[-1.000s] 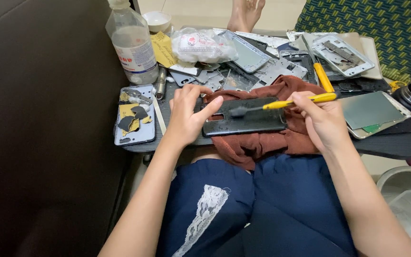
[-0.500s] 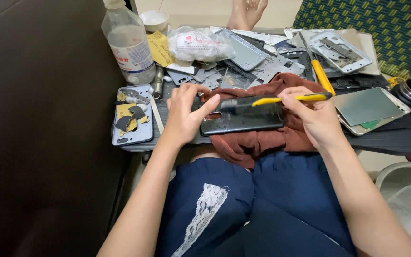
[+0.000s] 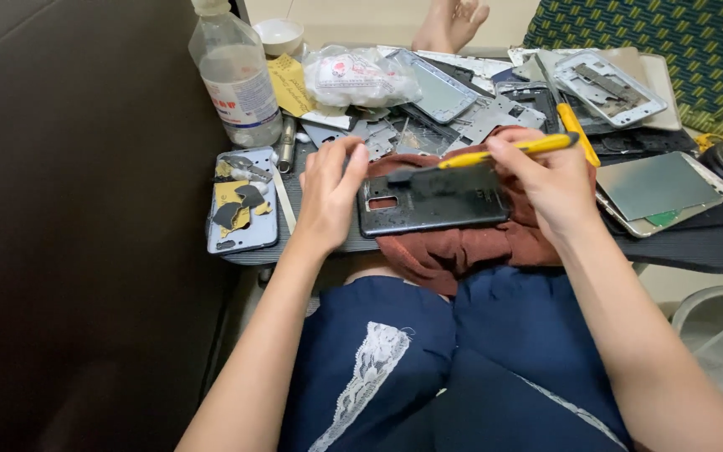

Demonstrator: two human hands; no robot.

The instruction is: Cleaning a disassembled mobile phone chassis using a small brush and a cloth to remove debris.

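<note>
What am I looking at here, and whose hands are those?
The camera sits on a person's head and looks down, so you see their own two arms and lap. The left hand steadies a black phone back lying on a reddish-brown cloth. The right hand holds a yellow tool like a pen, its tip on the phone back. Around them lie many phone parts: a silver frame, a grey panel, a blue cover with broken bits. A plastic bottle stands at the back.
</note>
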